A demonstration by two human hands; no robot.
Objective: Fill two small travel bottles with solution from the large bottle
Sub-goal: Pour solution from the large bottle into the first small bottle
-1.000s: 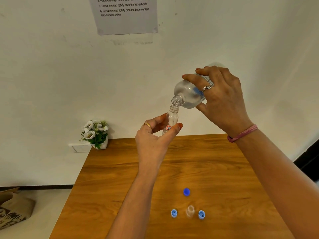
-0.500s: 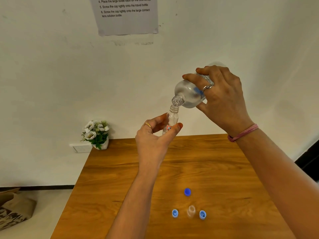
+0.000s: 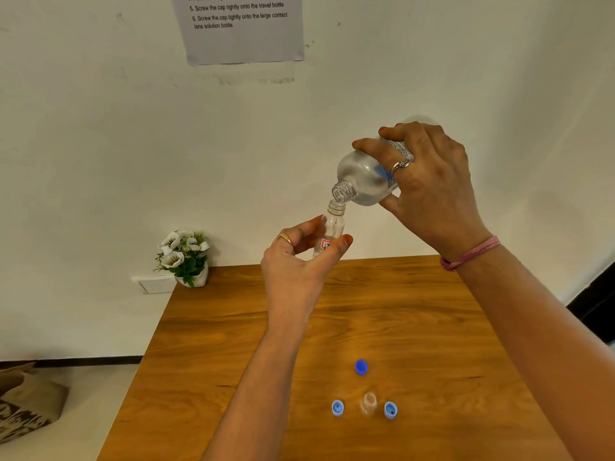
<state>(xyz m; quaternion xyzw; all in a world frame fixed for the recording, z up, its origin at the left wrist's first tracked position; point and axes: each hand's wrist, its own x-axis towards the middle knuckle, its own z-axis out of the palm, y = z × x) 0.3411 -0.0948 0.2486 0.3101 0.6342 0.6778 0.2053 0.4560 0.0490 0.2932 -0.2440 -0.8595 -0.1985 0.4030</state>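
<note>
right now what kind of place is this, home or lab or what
Probably a plain room set up for a recorded task, not a lab: a bare white wall with a printed instruction sheet taped up, a wooden table, and a small potted artificial flower by a wall socket.

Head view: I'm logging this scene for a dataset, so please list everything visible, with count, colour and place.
large bottle: 1, clear, tilted in the air, mouth over the held small bottle
small travel bottle, held: 1, clear, above the table's far edge
small travel bottle, standing: 1, clear, near table part, between two caps
light blue caps: 2, on table, either side of the standing bottle
dark blue cap: 1, on table, behind the standing bottle
table: 1, brown wood
flower pot: 1, white flowers, far left table corner
instruction sheet: 1, white, on wall
bag: 1, brown, floor at left
left hand: holds held small bottle
right hand: grips large bottle
</note>
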